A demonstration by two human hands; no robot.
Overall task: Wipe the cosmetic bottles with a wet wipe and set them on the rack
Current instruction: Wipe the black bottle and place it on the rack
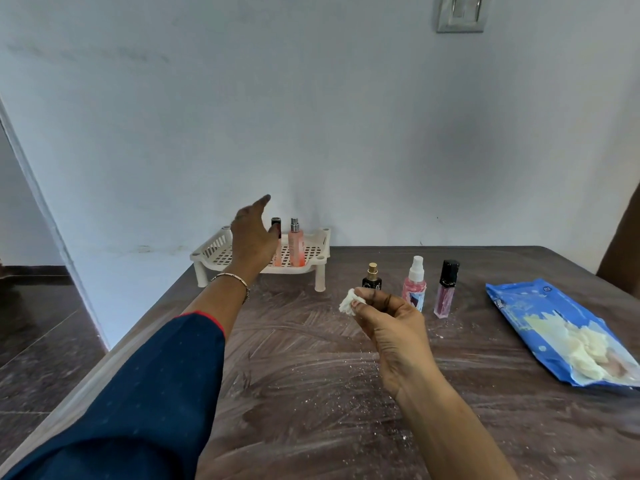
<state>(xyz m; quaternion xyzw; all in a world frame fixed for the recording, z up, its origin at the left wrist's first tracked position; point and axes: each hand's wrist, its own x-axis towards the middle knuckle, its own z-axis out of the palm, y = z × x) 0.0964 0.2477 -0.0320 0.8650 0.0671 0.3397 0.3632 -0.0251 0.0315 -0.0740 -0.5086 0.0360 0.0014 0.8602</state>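
Note:
A cream slotted rack stands at the table's far left against the wall. On it stand a peach spray bottle and a dark-capped bottle, the latter partly hidden by my left hand. That hand hovers open in front of the rack, fingers spread, holding nothing. My right hand pinches a crumpled white wet wipe over the table's middle. Behind it stand a small black bottle with a gold cap, a pink spray bottle with a white nozzle and a purple tube with a black cap.
A blue wet-wipe pack lies open at the right of the dusty brown table. The wall runs right behind the rack. The table's left edge drops to a dark floor. A dark shape shows at the far right.

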